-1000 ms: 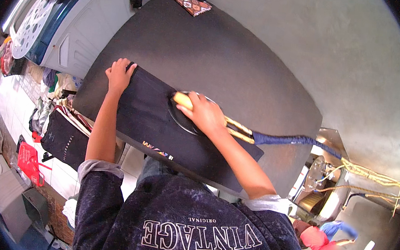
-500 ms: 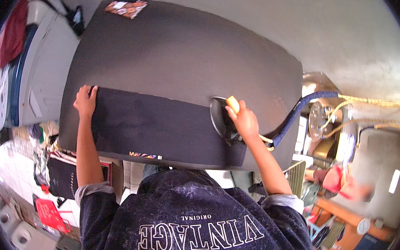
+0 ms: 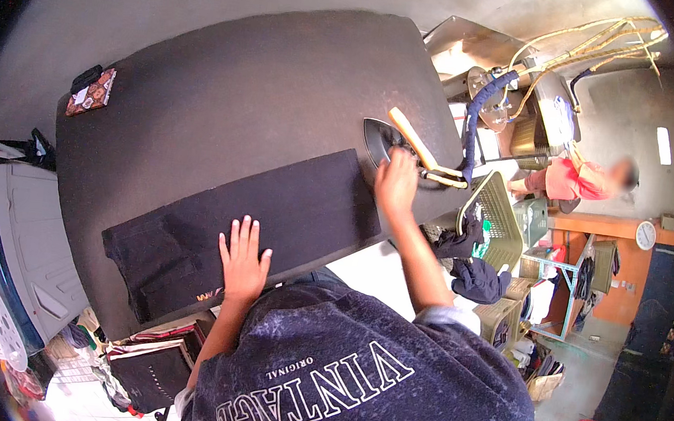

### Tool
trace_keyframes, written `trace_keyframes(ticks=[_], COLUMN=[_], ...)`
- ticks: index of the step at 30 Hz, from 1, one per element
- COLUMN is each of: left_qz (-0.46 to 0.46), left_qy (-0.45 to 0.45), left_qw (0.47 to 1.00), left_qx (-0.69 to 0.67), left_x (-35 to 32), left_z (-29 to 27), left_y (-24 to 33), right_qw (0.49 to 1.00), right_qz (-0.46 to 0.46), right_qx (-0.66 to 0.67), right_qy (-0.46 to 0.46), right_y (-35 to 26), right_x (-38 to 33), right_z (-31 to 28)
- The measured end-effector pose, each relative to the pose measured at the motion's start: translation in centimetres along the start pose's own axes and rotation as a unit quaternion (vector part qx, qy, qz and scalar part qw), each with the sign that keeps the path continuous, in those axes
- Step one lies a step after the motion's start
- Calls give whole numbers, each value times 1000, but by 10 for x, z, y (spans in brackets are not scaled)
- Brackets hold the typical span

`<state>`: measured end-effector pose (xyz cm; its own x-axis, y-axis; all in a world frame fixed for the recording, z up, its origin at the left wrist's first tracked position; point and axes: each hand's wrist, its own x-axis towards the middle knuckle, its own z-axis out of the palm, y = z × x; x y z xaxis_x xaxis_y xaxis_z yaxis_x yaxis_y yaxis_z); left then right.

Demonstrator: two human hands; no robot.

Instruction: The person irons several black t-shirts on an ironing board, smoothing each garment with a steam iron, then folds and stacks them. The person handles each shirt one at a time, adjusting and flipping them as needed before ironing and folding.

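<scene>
A long dark folded cloth (image 3: pixel 273 205), seemingly a garment, lies along the near side of the grey padded ironing table (image 3: pixel 260 75). My left hand (image 3: pixel 242 265) rests flat on the cloth by its near edge, fingers apart. Just past the cloth's right end sits a black iron (image 3: pixel 377 140) with a pale handle (image 3: pixel 412 138), on the table cover. My right hand (image 3: pixel 397 185) is beside the iron, below its handle and apart from the grip. Its fingers are blurred and partly hidden, so whether they touch the iron's body is unclear.
A blue-wrapped hose (image 3: pixel 483 111) with yellow cords runs from the iron to the upper right. A small patterned packet (image 3: pixel 92 94) lies at the table's far left corner. Right of the table stand a green basket (image 3: pixel 505 217) with clothes and another person (image 3: pixel 576 179) in red.
The iron has gone from the cloth onto the table cover at the right, and my right hand has left its handle. My left hand has moved from the cloth's left end onto its near side.
</scene>
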<state>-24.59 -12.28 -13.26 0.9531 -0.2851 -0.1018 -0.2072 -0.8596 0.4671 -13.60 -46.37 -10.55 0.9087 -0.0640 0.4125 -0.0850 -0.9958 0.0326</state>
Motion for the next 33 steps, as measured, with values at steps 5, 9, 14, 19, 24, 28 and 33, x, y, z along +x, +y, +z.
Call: trace_keyframes(ticks=[5, 9, 14, 19, 24, 28, 33], left_qz=[14, 15, 75, 64, -169, -396, -279], left_qy=[-2, -8, -13, 8, 84, 156, 133], left_qw=[999, 999, 990, 928, 741, 562, 718], left_qx=[29, 51, -116, -368, -645, -709, -624], left_x=[-8, -6, 16, 10, -30, -38, -51], left_z=[24, 21, -20, -70, -73, -85, -62], left_y=[-9, -6, 26, 15, -85, -123, -145], right_qw=[926, 544, 619, 711, 793, 629, 598], right_qz=[237, 466, 440, 268, -27, -70, -124], right_qx=[101, 569, 575, 593, 488, 631, 581], right_qy=[-277, -404, -305, -265, -365, -448, -538], right_y=[-35, 18, 62, -28, -201, -310, -312], right_x=[-76, -54, 18, 67, 22, -57, -82], right_z=[10, 8, -59, -142, -155, -116, -96])
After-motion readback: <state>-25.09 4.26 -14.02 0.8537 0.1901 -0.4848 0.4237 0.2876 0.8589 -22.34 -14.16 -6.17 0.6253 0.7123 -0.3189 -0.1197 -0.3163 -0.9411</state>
